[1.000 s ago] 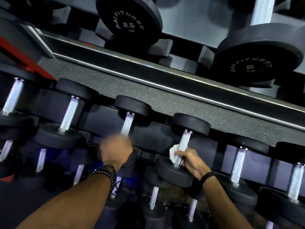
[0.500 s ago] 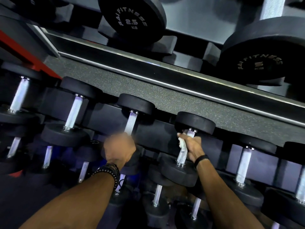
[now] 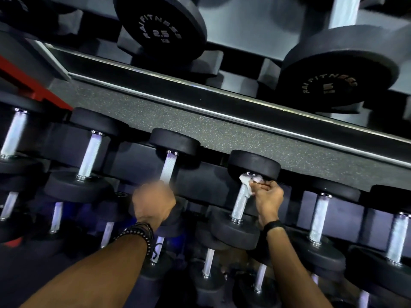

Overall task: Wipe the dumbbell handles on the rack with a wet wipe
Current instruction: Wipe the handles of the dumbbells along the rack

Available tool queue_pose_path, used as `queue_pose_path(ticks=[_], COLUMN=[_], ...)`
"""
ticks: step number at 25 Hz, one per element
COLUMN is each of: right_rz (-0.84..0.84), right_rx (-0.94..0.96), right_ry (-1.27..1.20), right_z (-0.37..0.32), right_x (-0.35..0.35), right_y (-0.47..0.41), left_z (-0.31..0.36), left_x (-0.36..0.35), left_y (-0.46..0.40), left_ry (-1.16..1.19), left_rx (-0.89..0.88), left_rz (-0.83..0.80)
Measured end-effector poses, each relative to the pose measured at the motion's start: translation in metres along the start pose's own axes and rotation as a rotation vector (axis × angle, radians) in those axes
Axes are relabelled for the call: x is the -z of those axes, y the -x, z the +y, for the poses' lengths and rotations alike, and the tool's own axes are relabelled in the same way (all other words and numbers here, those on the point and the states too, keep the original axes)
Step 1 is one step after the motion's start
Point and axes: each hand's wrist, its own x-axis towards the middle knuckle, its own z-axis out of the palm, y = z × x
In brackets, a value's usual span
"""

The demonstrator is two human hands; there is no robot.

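A row of black dumbbells with silver knurled handles lies on the middle tier of the rack. My right hand [image 3: 268, 198] pinches a crumpled white wet wipe [image 3: 248, 182] against the far end of one handle [image 3: 240, 202], just under its far black head [image 3: 254, 164]. My left hand [image 3: 154, 203] is blurred and curled in a fist over the near end of the neighbouring dumbbell's handle [image 3: 168, 167]; the fingers are hidden, so what they hold does not show.
More dumbbells sit left [image 3: 90, 155] and right [image 3: 319, 217] on the same tier, and others on a lower tier [image 3: 208, 264]. Above, large plates marked 2.5 [image 3: 160, 30] and 5 [image 3: 335, 70] hang over a speckled grey shelf [image 3: 211, 130]. A red frame part [image 3: 26, 78] runs at far left.
My right hand has slid the wipe up the handle from its near end to its far end by the far head. The left hand has stayed on the neighbouring dumbbell.
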Motion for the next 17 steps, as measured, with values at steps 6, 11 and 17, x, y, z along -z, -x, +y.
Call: queue_pose_path(ticks=[6,11,17], right_rz=[-0.191,-0.185,-0.320], right_rx=[0.011,-0.123,-0.284], right_ry=[0.291,0.000,-0.264], right_z=[0.034,0.005,-0.006], right_x=[0.008,-0.011,0.010], right_y=[0.035,0.004,0.037], left_z=[0.001,0.001,0.001], left_x=[0.000,0.000,0.001], left_y=[-0.002,0.000,0.000], left_ry=[-0.003,-0.004,0.002], left_rx=[-0.002,0.000,-0.004], left_rz=[-0.012,-0.003,0.005])
